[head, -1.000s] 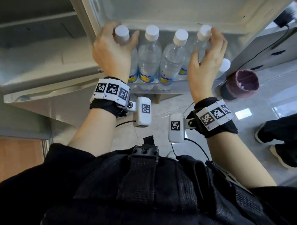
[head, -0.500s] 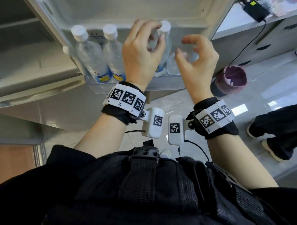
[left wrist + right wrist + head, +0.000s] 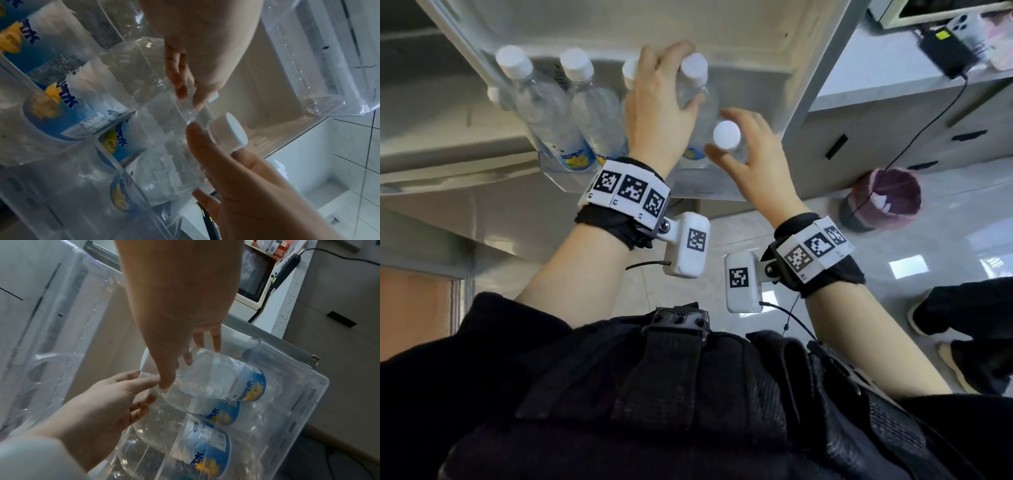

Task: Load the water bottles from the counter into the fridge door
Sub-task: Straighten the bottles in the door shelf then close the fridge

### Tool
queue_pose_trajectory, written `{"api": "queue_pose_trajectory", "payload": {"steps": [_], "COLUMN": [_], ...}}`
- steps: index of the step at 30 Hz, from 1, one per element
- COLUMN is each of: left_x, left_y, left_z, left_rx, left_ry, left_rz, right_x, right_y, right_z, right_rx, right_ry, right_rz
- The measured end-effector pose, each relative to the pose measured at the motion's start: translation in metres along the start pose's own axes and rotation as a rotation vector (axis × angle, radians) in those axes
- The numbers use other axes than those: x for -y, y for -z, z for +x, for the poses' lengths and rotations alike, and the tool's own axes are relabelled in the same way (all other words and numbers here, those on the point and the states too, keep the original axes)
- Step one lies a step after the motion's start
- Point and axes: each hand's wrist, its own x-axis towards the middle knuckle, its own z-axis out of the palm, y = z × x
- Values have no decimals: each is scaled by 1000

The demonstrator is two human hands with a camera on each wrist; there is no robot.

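Several clear water bottles with white caps and blue-yellow labels stand in the clear fridge door shelf (image 3: pixel 561 178). My left hand (image 3: pixel 678 85) grips the neck of one water bottle (image 3: pixel 700 113) in the back row, fingers over its top and thumb on its shoulder. My right hand (image 3: pixel 743 147) curls round the rightmost water bottle (image 3: pixel 726 135), which stands nearer to me. In the right wrist view the right hand's fingers (image 3: pixel 168 379) wrap that bottle's shoulder (image 3: pixel 216 378). The left wrist view shows its cap (image 3: pixel 228 131) beside the left fingertips (image 3: pixel 183 92).
Two more bottles (image 3: pixel 544 106) fill the shelf's left part. A grey counter (image 3: pixel 887 75) at right carries a black adapter (image 3: pixel 945 51) with a cable hanging down. A purple bin (image 3: pixel 883 202) sits on the floor; another person's legs (image 3: pixel 969 329) are at right.
My left hand left the leftmost bottle and moved right onto the back-row bottle. My right hand let go, opened, then closed round the rightmost bottle.
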Motion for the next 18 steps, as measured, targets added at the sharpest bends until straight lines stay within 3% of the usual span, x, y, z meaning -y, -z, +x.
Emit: {"api": "queue_pose_trajectory", "payload": {"steps": [7,12,18], "left_x": [9,5,-3], "left_y": [-6,-6,-6], "left_z": [13,14,11], "left_rx": [13,40,-18], "left_ry": [-4,-95,-101], "left_rz": [2,33,27], "right_x": [-9,-12,-12], "right_y": [1,21,39], "right_z": [16,37,52], "right_rx": [-51,-209,4], "right_ry": [-10,-179,-216], "right_rz": [2,194,92]}}
